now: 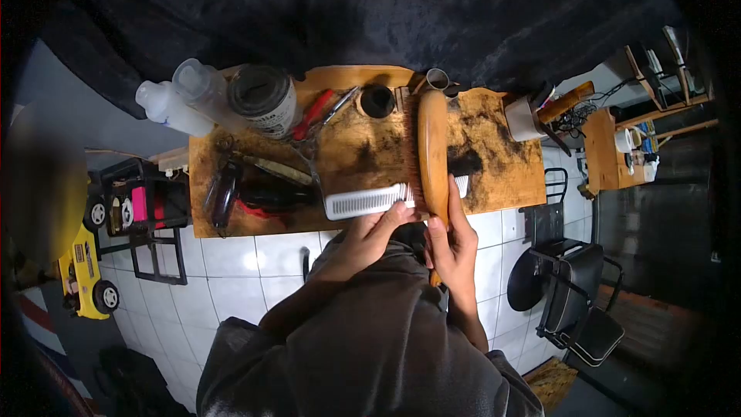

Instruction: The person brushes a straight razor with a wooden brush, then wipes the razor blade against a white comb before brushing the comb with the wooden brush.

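In the head view, my left hand [372, 241] is closed on a white comb [364, 202] that lies level above the table's front edge. My right hand [455, 253] grips the lower end of a long wooden brush [434, 154], held upright with its bristles [411, 156] facing left. The comb meets the brush at the lower bristles, and its right tip shows past the brush's wooden back. Part of the comb is hidden there. Several fingers of both hands are out of sight behind what they hold.
The wooden table [347, 154] has dark hair-like patches. On its left stand a tub [266, 100], spray bottles [177, 106], a red-handled tool [312, 114] and a dark clipper-like device [225, 193]. A white holder [525, 117] stands right. A black chair [571, 282] sits beyond, with a yellow toy car [83, 266] far left.
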A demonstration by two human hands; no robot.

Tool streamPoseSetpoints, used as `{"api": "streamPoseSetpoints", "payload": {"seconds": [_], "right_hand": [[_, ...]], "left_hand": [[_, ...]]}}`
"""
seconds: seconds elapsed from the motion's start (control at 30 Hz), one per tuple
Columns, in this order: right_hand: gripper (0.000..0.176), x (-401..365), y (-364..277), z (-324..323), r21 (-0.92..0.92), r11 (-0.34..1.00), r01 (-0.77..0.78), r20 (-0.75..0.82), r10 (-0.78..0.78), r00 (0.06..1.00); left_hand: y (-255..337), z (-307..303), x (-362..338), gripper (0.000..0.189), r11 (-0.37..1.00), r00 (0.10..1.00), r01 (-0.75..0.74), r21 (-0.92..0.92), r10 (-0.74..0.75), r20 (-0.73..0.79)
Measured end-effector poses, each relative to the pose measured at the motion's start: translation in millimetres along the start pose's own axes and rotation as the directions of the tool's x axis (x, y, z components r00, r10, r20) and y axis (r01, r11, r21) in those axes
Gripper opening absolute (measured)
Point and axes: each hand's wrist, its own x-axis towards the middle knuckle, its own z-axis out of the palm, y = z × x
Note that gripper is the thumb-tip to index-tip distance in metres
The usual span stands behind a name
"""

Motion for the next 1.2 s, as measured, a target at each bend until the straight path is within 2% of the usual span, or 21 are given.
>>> {"api": "streamPoseSetpoints", "payload": {"seconds": [0.03,0.07,0.13,0.2,0.23,0.3,0.37,0.43,0.5,0.57,0.6,0.7,0.8,0.83,0.87,0.9,1.0,1.03,1.07,1.17,1.2], "right_hand": [[0.055,-4,0,1,-0.022,1.000,0.003,0.014,-0.003,1.000],[0.055,-11,1,2,-0.045,0.999,0.004,0.030,-0.002,1.000],[0.055,-22,8,4,-0.132,0.991,0.002,0.082,0.009,0.997],[0.056,-30,16,7,-0.262,0.965,0.013,0.153,0.028,0.988],[0.056,-31,17,10,-0.257,0.966,0.000,0.145,0.039,0.989],[0.056,-29,16,14,-0.269,0.963,0.021,0.098,0.005,0.995],[0.055,-20,11,14,-0.191,0.981,0.030,0.031,-0.025,0.999],[0.054,-12,5,14,-0.115,0.993,0.041,-0.034,-0.045,0.998],[0.054,-10,7,12,-0.093,0.995,0.039,-0.057,-0.045,0.997],[0.054,-14,6,10,-0.098,0.995,0.015,-0.048,-0.020,0.999],[0.054,-18,4,7,-0.105,0.994,-0.044,-0.012,0.043,0.999],[0.055,-26,15,1,-0.139,0.990,-0.020,0.121,0.037,0.992],[0.054,-21,22,-1,-0.194,0.977,0.094,0.124,-0.070,0.990],[0.054,-17,13,-5,-0.156,0.987,0.022,0.099,-0.007,0.995],[0.055,-12,4,-9,-0.116,0.992,-0.048,0.075,0.057,0.996],[0.056,-4,9,-9,-0.105,0.986,0.130,-0.004,-0.131,0.991],[0.054,1,2,-19,0.049,0.996,0.069,-0.088,-0.065,0.994],[0.054,0,4,-24,0.085,0.996,0.038,-0.073,-0.032,0.997],[0.054,-3,7,-29,0.121,0.993,0.006,-0.054,0.000,0.999],[0.054,-16,22,-45,0.096,0.994,-0.047,0.116,0.036,0.993],[0.054,-18,26,-46,0.078,0.996,-0.041,0.145,0.030,0.989]], "left_hand": [[1,-2,1,0.039,0.995,0.999,0.019,-0.095,-0.023,-0.042],[2,-1,3,0.037,0.991,0.982,-0.058,-0.123,0.034,-0.188],[7,-22,6,0.031,0.996,0.965,-0.064,-0.059,0.047,-0.258],[16,-25,10,0.031,0.964,0.959,-0.200,-0.177,0.155,-0.239],[20,-25,8,0.036,0.971,0.954,-0.135,-0.199,0.073,-0.292],[9,-29,3,0.043,0.934,0.988,-0.075,-0.349,0.023,-0.153],[4,-15,-3,0.047,0.978,0.996,-0.013,-0.210,-0.006,-0.088],[-2,-10,-8,0.042,0.999,0.989,0.024,0.027,-0.019,-0.146],[2,-1,-7,0.040,0.996,0.989,-0.013,0.084,0.025,-0.149],[-4,-10,-1,0.041,0.995,0.970,-0.056,-0.080,0.035,-0.240],[5,-7,4,0.038,0.987,0.955,-0.144,-0.071,0.119,-0.272],[22,-2,11,0.034,0.963,0.918,-0.269,-0.016,0.251,-0.306],[4,-10,2,0.034,0.973,0.975,-0.085,0.214,0.125,-0.182],[0,-4,3,0.033,0.943,0.982,-0.074,0.326,0.127,-0.143],[3,2,0,0.034,0.906,0.993,0.055,0.420,-0.004,-0.122],[-2,8,1,0.037,0.909,0.995,0.016,0.417,0.025,-0.093],[-5,26,8,0.041,0.968,0.996,-0.001,0.251,0.024,-0.088],[-5,30,11,0.042,0.986,0.995,0.011,0.168,0.006,-0.099],[-5,32,13,0.045,0.983,0.972,0.072,0.170,-0.031,-0.235],[-8,39,34,0.034,0.983,0.917,-0.182,0.006,0.172,-0.361],[-5,18,26,0.024,0.984,0.964,-0.014,0.179,0.061,-0.260]]}}
